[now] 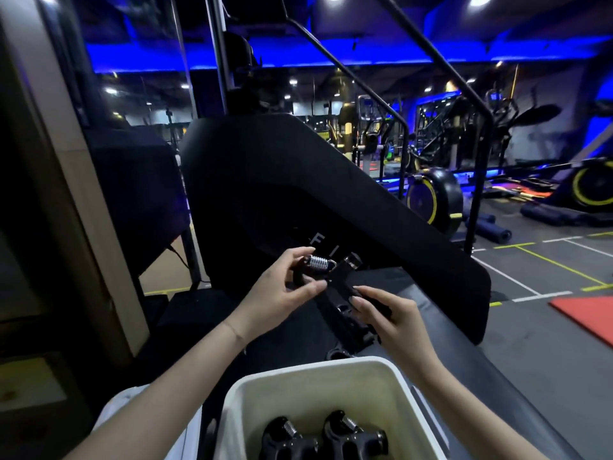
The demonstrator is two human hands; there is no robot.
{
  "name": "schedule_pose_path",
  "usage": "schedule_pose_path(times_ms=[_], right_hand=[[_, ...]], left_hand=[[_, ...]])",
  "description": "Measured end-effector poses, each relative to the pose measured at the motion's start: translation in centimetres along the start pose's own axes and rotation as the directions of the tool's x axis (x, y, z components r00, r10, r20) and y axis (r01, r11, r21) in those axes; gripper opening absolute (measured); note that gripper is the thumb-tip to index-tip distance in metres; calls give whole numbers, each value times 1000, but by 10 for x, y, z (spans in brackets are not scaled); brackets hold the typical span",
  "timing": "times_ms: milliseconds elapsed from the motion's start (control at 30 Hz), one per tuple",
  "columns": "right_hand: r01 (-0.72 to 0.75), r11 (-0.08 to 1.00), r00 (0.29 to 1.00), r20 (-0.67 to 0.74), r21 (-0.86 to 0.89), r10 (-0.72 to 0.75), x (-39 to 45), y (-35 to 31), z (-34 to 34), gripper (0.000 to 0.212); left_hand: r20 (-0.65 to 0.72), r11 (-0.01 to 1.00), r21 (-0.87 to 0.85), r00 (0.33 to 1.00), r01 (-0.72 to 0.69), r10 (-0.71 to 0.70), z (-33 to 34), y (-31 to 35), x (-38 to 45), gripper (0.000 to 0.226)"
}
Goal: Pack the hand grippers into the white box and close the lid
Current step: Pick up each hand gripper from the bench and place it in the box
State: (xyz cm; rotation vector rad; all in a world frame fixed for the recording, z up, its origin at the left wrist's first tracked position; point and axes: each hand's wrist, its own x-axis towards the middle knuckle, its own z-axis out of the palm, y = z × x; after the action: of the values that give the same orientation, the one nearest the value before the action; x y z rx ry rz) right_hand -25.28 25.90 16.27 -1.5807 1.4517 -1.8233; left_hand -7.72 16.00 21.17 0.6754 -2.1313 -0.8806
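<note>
Nearest, the white box (331, 386) stands open with two black hand grippers (323, 436) lying inside. Beyond it both forearms reach forward. The right hand (391, 318) curls round one black handle of a third hand gripper (335, 290), held above the box's far edge. The left hand (282, 290) pinches its top by the metal spring (319, 263). Behind stands a black gym machine (298, 194).

A dark grey padded bench (441, 330) carries the things. A white box (394, 396) with no lid on sits at its near end. Just past the box, a black hand gripper (338, 354) lies on the bench, touching the box's far rim.
</note>
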Motion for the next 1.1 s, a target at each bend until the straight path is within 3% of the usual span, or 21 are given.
schedule_pose_path(times_ms=[67,167,300,400,500,700,800,900,1033,1100], right_hand=[[-108,980,993,-23,166,113,-8,-3,11,20],[-299,863,941,-22,407,336,-23,-8,28,17],[-472,602,830,94,644,550,-38,-9,41,24],[-559,501,775,202,661,599,-45,-9,41,27],[-630,501,751,300,593,589,-47,-9,39,37],[-684,469,707,351,558,614,-51,3,39,34],[-724,498,684,407,477,605,-50,12,33,28],[-668,700,734,377,251,565,-35,17,16,16],[-372,926,912,159,-70,379,6,48,-16,14],[-208,898,956,111,-387,270,25,74,-25,13]], left_hand=[[-63,956,276,991,-99,121,7,-2,-9,70],[-79,797,587,969,-145,235,18,4,-21,79],[138,698,698,987,-157,84,28,6,-33,92],[271,619,754,963,-219,11,31,5,-40,107],[314,570,784,949,-247,-21,33,5,-43,111],[336,540,804,940,-251,-63,36,0,-49,112],[337,555,799,937,-232,-94,37,-5,-53,111],[340,584,790,926,-188,-162,35,-12,-63,116],[341,615,774,918,-151,-203,34,-16,-81,116],[362,621,767,908,-161,-211,36,-20,-88,115]])
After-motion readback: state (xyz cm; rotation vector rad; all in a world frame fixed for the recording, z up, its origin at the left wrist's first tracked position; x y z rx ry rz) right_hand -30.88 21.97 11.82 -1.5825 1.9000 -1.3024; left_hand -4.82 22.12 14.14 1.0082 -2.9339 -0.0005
